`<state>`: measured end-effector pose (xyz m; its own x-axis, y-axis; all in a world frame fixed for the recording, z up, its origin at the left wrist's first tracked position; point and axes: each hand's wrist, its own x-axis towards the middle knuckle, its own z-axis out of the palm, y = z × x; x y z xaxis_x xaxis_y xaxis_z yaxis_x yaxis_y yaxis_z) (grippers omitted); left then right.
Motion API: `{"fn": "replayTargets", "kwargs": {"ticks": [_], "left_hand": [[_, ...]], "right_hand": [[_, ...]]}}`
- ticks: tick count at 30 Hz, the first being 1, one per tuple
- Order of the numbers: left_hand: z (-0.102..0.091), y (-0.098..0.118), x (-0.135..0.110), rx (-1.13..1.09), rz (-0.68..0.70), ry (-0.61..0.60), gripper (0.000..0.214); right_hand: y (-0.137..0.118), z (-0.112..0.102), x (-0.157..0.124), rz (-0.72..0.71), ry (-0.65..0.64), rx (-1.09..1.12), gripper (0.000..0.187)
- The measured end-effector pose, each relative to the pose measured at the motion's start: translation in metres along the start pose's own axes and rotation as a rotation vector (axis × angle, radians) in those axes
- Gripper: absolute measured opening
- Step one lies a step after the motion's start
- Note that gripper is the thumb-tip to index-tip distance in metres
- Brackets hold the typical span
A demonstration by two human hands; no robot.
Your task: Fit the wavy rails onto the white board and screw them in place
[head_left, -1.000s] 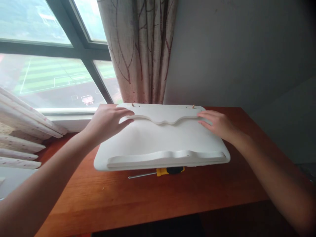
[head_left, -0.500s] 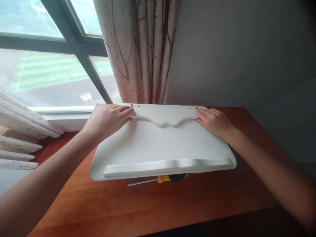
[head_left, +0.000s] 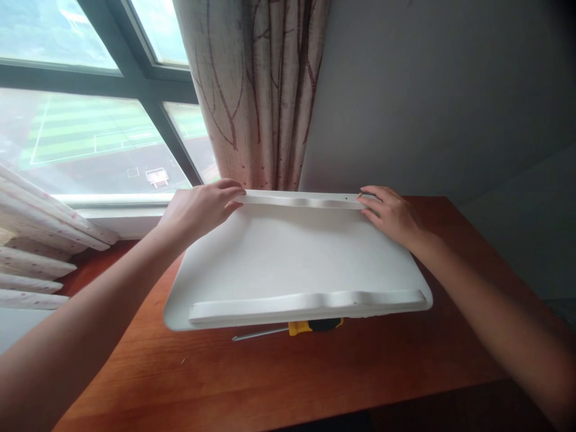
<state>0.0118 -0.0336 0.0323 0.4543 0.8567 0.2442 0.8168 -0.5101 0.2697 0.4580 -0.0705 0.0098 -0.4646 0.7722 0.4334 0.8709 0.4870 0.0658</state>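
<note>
A white board (head_left: 292, 264) with rounded corners lies on the brown wooden table (head_left: 315, 372). A white wavy-edged strip (head_left: 301, 202) stands on edge along the board's far side. My left hand (head_left: 198, 210) pinches the strip's left end. At the strip's right end, my right hand (head_left: 391, 215) grips it with curled fingers. A second white wavy strip (head_left: 306, 302) runs along the board's near edge.
A screwdriver (head_left: 292, 329) with a yellow and black handle pokes out from under the board's near edge. A patterned curtain (head_left: 256, 90) hangs behind the board, with a window (head_left: 90, 120) to the left and a grey wall (head_left: 427, 90) to the right.
The far wavy strip lay flat on the board and has been turned up onto its edge at the board's far side. Both hands moved back with it.
</note>
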Motion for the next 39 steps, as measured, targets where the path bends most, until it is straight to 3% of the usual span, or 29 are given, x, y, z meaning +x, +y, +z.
{"fn": "replayTargets", "kwargs": {"ticks": [3, 7, 13, 19, 31, 39], "left_hand": [[-0.003, -0.002, 0.011, 0.081, 0.035, 0.056, 0.034], [-0.013, -0.008, 0.034, 0.027, -0.023, 0.15, 0.036], [-0.016, -0.017, 0.06, -0.23, -0.161, 0.127, 0.037], [-0.006, -0.024, 0.062, -0.337, -0.215, 0.089, 0.047], [-0.001, -0.03, 0.054, -0.345, -0.232, 0.079, 0.049], [-0.002, -0.036, 0.062, -0.446, -0.264, 0.037, 0.055]], "right_hand": [[0.011, -0.003, 0.009, 0.077, 0.041, 0.106, 0.024], [0.027, -0.018, 0.03, 0.248, 0.104, 0.213, 0.025], [0.047, -0.018, 0.048, 0.329, 0.01, 0.362, 0.029], [0.049, -0.004, 0.047, 0.352, -0.021, 0.433, 0.028], [0.046, -0.005, 0.052, 0.352, -0.041, 0.436, 0.029], [0.055, 0.0, 0.056, 0.38, -0.086, 0.485, 0.037]]}}
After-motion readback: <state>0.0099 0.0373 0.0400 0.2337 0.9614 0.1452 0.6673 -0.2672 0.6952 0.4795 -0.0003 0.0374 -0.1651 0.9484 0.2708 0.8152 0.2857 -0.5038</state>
